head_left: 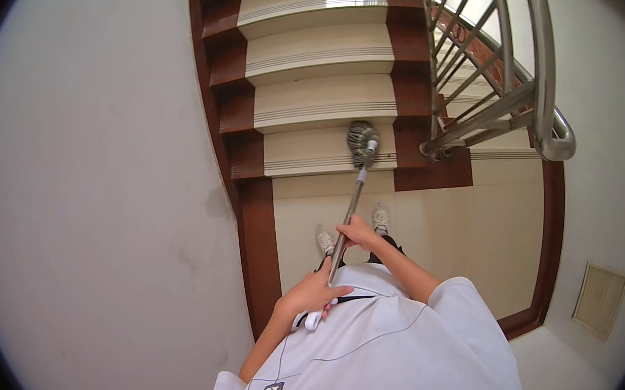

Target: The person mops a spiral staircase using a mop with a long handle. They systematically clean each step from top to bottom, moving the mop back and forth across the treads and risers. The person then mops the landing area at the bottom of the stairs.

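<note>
Both my hands grip one mop, its metal handle (354, 199) slanting from my waist to the stairs. Close to the white end cap (312, 320), my left hand (311, 293) is wrapped around the pole. Farther down the pole, my right hand (359, 233) closes on it from the right. The grey, stringy mop head (360, 142) rests on the lowest stair tread (311, 148), towards its right side. A white plastic connector joins the head to the handle.
Cream steps with dark red-brown borders rise ahead (324, 79). A metal stair railing (534, 93) stands on the right, with another flight beyond it. The left wall (92, 172) runs alongside. A vent panel (599, 300) sits low in the right wall. My shoes (380, 218) are on the tiled landing (434, 236).
</note>
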The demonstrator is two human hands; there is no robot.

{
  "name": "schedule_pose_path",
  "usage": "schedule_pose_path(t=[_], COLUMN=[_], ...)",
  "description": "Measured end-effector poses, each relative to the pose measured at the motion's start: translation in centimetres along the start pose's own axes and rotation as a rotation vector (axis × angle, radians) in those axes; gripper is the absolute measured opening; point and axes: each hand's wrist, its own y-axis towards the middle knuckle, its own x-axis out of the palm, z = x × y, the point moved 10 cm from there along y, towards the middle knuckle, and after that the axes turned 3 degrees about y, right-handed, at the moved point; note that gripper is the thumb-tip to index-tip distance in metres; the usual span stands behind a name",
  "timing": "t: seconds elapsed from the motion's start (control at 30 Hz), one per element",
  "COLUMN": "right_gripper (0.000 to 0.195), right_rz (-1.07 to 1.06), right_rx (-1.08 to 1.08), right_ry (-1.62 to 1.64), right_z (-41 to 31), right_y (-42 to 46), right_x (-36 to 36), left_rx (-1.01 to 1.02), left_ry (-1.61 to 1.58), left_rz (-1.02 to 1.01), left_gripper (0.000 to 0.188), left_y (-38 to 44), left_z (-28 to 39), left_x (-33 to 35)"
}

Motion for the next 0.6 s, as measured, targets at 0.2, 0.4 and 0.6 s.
schedule_pose_path(t=[0.2, 0.4, 0.6], right_gripper=[0.035, 0.044, 0.076], right_rz=[0.206, 0.121, -0.163], right_rx=[-0.047, 0.016, 0.079], right_ry=[-0.03, -0.012, -0.093], right_z=[-0.9, 0.5, 2.1], right_y=[-1.8, -0.9, 1.7], right_x=[-7.1, -1.4, 13.1], left_rx=[0.06, 0.036, -0.032], left_ry=[-0.266, -0.425, -0.613], left_rz=[-0.095, 0.023, 0.277], left_gripper=[0.077, 0.069, 0.073], left_y=[4.6, 1.0, -5.2], left_z=[0.5, -3.4, -12.5], left_x=[1.1, 0.1, -2.5])
